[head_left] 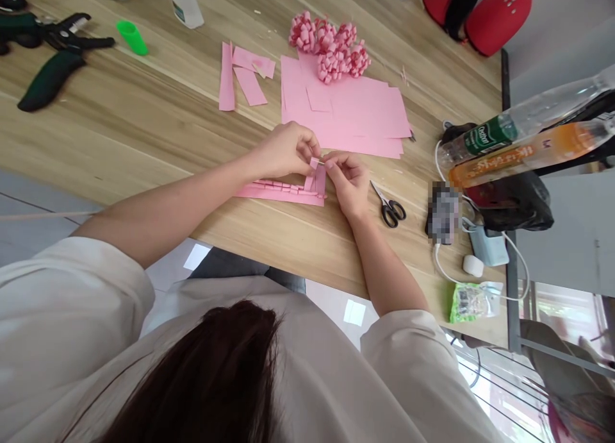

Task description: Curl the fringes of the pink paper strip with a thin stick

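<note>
My left hand [291, 149] is closed, its thumb and fingertips at the upper end of a narrow pink paper strip [314, 179]. Facing it, my right hand [350, 179] pinches a thin light stick [320, 163] that lies across that same end. Below both hands, along the table's near side, runs a longer pink paper strip with cut, curled fringe [283, 192]. The narrow strip reaches down to its right end. Small black-handled scissors [390, 207] lie just right of my right hand. My fingers hide part of the stick and paper.
Beyond my hands lie stacked pink paper sheets [355, 119] with curled pink paper flowers [331, 45] on top. Pink offcuts [250, 87], a green cap [132, 38] and pruning shears [52, 52] are leftward. Bottles [528, 151], cables and a green packet [473, 300] occupy the right edge.
</note>
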Demonstrator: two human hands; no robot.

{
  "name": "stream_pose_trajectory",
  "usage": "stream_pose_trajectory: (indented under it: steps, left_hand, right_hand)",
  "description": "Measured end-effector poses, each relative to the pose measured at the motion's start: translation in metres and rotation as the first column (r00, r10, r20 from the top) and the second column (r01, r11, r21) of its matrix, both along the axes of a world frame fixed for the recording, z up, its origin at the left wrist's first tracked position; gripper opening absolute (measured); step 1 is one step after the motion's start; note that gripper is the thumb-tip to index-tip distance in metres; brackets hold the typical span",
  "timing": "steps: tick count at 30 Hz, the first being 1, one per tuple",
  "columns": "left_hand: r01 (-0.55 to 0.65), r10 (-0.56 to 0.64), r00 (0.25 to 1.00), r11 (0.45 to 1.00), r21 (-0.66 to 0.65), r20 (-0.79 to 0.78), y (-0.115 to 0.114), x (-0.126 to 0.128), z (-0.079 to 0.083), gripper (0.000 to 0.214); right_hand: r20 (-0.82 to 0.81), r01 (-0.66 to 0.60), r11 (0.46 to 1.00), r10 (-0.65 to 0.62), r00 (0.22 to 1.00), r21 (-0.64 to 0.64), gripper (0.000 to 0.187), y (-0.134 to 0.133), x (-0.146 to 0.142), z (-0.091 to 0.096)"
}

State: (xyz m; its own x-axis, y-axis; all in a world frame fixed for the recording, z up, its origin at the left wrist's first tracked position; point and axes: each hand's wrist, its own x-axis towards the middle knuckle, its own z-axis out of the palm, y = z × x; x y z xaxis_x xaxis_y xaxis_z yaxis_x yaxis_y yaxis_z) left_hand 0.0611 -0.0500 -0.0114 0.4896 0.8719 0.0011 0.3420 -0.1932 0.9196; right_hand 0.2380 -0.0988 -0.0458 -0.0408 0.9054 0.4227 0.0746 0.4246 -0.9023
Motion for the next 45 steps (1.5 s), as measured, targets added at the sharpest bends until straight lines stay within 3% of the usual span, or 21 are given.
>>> stream_pose_trajectory:
  steps: [12,20,26,33,40,42,45]
  left_hand:
    - [0.009,-0.018,0.995,0.995,0.099,0.093,-0.0011,-0.0015,0.001,0.005]
    - [-0.026,0.02,0.998,0.994,0.105,0.056,-0.0039,-0.0009,0.0058,0.005]
    - [-0.062,0.06,0.998,0.987,0.146,0.021,-0.0009,-0.0003,0.0028,0.005]
    - [-0.008,0.006,1.0,0.996,0.087,0.027,-0.0013,-0.0032,0.0058,0.008]
    - [0.0,-0.003,0.997,0.999,0.049,0.072,-0.0014,-0.0028,0.0006,0.009]
    - [-0.017,0.013,0.999,0.995,0.101,0.047,-0.0024,-0.0034,0.001,0.011]
    - [-0.004,0.003,1.0,0.956,0.292,0.004,-0.0041,-0.0042,0.0012,0.01]
  right_hand:
    - [0.081,0.079,0.995,-0.073,0.994,-0.067,0.042,-0.0005,-0.0005,-0.0004]
    - [0.137,0.107,0.988,-0.091,0.986,-0.113,0.044,-0.0008,-0.0001,0.001]
    - [0.121,0.125,0.985,-0.11,0.986,-0.118,0.034,-0.0017,-0.0016,0.0004]
    - [0.122,0.133,0.982,-0.117,0.986,-0.131,0.02,-0.0027,-0.0015,-0.0011]
    - [0.139,0.141,0.974,-0.116,0.983,-0.18,0.018,-0.0012,-0.0038,-0.0034]
    - [0.128,0.129,0.972,-0.105,0.986,-0.195,0.019,-0.0008,-0.0039,-0.0039]
    - [0.103,0.126,0.971,-0.107,0.989,-0.203,0.021,0.0001,-0.0033,-0.0043]
